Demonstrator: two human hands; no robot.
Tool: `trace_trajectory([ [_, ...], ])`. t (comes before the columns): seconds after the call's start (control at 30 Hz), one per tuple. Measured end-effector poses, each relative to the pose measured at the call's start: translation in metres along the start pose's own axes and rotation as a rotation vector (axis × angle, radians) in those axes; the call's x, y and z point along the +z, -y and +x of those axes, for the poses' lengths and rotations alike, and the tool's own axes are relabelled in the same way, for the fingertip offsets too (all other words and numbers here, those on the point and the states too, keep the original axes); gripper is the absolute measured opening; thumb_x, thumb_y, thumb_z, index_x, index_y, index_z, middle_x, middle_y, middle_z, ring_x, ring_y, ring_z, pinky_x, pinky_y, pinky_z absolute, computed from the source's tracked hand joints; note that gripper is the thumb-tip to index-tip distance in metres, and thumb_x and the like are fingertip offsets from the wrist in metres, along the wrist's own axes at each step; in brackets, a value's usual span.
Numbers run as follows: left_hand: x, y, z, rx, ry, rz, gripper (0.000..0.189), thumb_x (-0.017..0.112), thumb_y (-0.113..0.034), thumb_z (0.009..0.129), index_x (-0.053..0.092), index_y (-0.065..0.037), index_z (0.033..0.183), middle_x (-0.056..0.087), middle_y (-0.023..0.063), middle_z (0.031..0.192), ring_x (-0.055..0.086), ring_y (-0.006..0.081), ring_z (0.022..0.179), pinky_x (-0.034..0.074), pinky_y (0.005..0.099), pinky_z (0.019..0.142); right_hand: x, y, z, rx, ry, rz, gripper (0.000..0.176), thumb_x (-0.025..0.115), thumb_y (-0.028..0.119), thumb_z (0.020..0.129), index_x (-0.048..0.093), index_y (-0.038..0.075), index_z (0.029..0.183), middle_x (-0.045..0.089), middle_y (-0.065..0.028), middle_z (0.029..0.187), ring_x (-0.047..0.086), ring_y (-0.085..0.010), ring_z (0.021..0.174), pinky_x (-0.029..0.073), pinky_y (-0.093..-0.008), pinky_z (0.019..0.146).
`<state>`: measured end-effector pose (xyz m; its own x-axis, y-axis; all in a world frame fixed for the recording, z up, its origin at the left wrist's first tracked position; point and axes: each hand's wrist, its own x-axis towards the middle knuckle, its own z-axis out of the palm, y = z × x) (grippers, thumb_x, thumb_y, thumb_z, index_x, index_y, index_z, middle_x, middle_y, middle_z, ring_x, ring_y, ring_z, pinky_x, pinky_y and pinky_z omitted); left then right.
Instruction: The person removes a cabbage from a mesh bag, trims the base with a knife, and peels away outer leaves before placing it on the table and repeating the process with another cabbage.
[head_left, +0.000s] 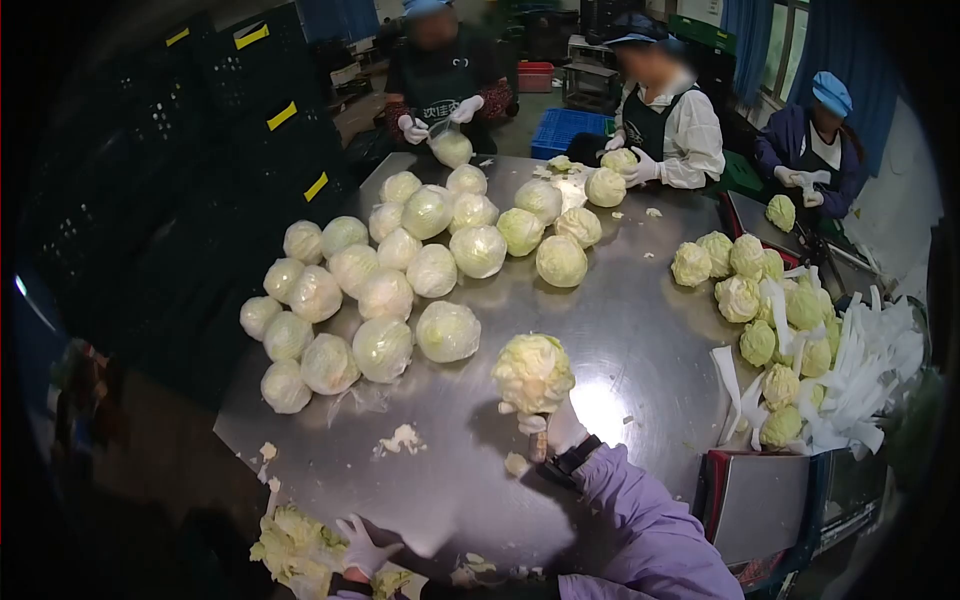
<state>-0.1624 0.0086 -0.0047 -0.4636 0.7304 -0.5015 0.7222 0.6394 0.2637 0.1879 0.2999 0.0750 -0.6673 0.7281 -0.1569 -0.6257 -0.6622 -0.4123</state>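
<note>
My right hand [560, 428], in a white glove, is closed around a short brown handle [538, 447] over the middle of the steel table. Directly against its fingers is a pale, unwrapped cabbage [533, 373]; the blade or tip of the tool is hidden. Low at the left, my gloved left hand [366, 547] has its fingers spread, beside a heap of loose outer cabbage leaves [298, 548] at the table's near edge. Many cabbages in clear film [383, 348] cover the table's left side, while bare cabbages [561, 261] sit beyond my right hand.
More cabbages [738, 298] are piled at the right beside white foam net sleeves [868, 360]. Leaf scraps [401, 439] dot the steel table [640, 330]. Across it, one person [440, 90] bags a cabbage, and two others [665, 130] work farther right. Dark crates [230, 130] are stacked at left.
</note>
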Motion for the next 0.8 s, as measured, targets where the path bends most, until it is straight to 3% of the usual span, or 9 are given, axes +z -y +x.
trace_trajectory([
  [0.13,-0.071,-0.095,-0.043,0.465,-0.162,-0.264,0.084,0.081,-0.037,0.068,0.044,0.000,0.134,0.049,0.0213,0.133,0.050,0.0363,0.119,0.042,0.0369,0.099,0.024,-0.042,-0.051,0.171,0.229,-0.088,0.069,0.033,0.059,0.094,0.043,0.001,0.129,0.062,-0.0225,0.101,0.058,-0.0207,0.054,0.043,-0.0254,0.038],
  [0.33,-0.093,-0.183,-0.100,1.201,0.154,-0.744,0.113,0.088,-0.017,0.061,0.016,-0.004,0.148,0.027,0.0175,0.149,0.032,0.0254,0.136,0.030,0.0370,0.109,0.073,-0.121,-0.115,0.192,0.159,-0.306,0.077,0.020,0.066,0.093,0.035,0.006,0.139,0.059,-0.0205,0.115,0.065,-0.0278,0.079,0.054,-0.0296,0.056],
  [0.37,-0.084,-0.178,-0.103,1.182,0.157,-0.751,0.113,0.088,-0.017,0.061,0.016,-0.004,0.148,0.027,0.0175,0.149,0.032,0.0254,0.136,0.030,0.0370,0.109,0.067,-0.134,-0.120,0.052,0.104,-0.607,0.077,0.017,0.066,0.093,0.038,0.006,0.136,0.061,-0.0178,0.109,0.064,-0.0239,0.075,0.054,-0.0283,0.056],
  [0.43,-0.065,-0.168,-0.108,0.918,0.300,-0.909,0.103,0.087,-0.011,0.062,0.023,-0.002,0.143,0.037,0.0136,0.141,0.038,0.0220,0.130,0.033,0.0362,0.107,0.032,-0.112,-0.141,0.459,0.247,-0.542,0.069,0.022,0.061,0.096,0.041,0.005,0.129,0.059,-0.0108,0.099,0.060,-0.0148,0.069,0.054,-0.0282,0.057],
  [0.5,-0.027,-0.157,-0.108,0.800,0.304,-1.012,0.093,0.084,-0.008,0.066,0.028,-0.002,0.140,0.044,0.0106,0.132,0.043,0.0197,0.123,0.037,0.0357,0.104,0.038,-0.105,-0.160,0.417,-0.309,-0.845,0.052,0.035,0.049,0.099,0.045,0.004,0.122,0.057,-0.0059,0.088,0.055,-0.0098,0.061,0.053,-0.0275,0.056],
  [0.57,0.012,-0.147,-0.102,0.464,0.268,-1.247,0.086,0.081,-0.006,0.069,0.031,-0.002,0.138,0.048,0.0111,0.126,0.048,0.0207,0.118,0.040,0.0363,0.101,-0.007,-0.131,-0.171,0.043,-0.412,-0.762,0.045,0.053,0.034,0.095,0.043,0.005,0.128,0.060,-0.0099,0.082,0.061,-0.0134,0.064,0.053,-0.0294,0.058],
  [0.63,0.048,-0.135,-0.092,0.411,0.213,-1.247,0.077,0.081,-0.012,0.071,0.036,-0.001,0.133,0.050,0.0140,0.123,0.051,0.0229,0.114,0.043,0.0366,0.098,-0.009,-0.144,-0.193,0.174,-0.323,-1.224,0.048,0.054,0.029,0.093,0.040,0.005,0.132,0.063,-0.0186,0.090,0.066,-0.0218,0.074,0.053,-0.0361,0.061],
  [0.7,0.072,-0.126,-0.084,0.477,0.059,-0.766,0.075,0.081,-0.021,0.071,0.039,0.000,0.130,0.050,0.0176,0.123,0.052,0.0261,0.114,0.044,0.0371,0.097,-0.008,-0.171,-0.207,-0.238,-0.165,-1.773,0.040,0.049,0.022,0.092,0.043,0.008,0.129,0.063,-0.0234,0.095,0.064,-0.0374,0.074,0.051,-0.0446,0.063],
  [0.8,0.070,-0.141,-0.091,0.491,-0.046,-0.708,0.074,0.080,-0.028,0.070,0.042,0.001,0.126,0.051,0.0226,0.118,0.055,0.0327,0.108,0.046,0.0396,0.091,0.012,-0.178,-0.214,0.026,-0.231,-2.012,0.034,0.051,0.019,0.089,0.048,0.007,0.121,0.062,-0.0192,0.086,0.064,-0.0356,0.072,0.051,-0.0443,0.063],
])
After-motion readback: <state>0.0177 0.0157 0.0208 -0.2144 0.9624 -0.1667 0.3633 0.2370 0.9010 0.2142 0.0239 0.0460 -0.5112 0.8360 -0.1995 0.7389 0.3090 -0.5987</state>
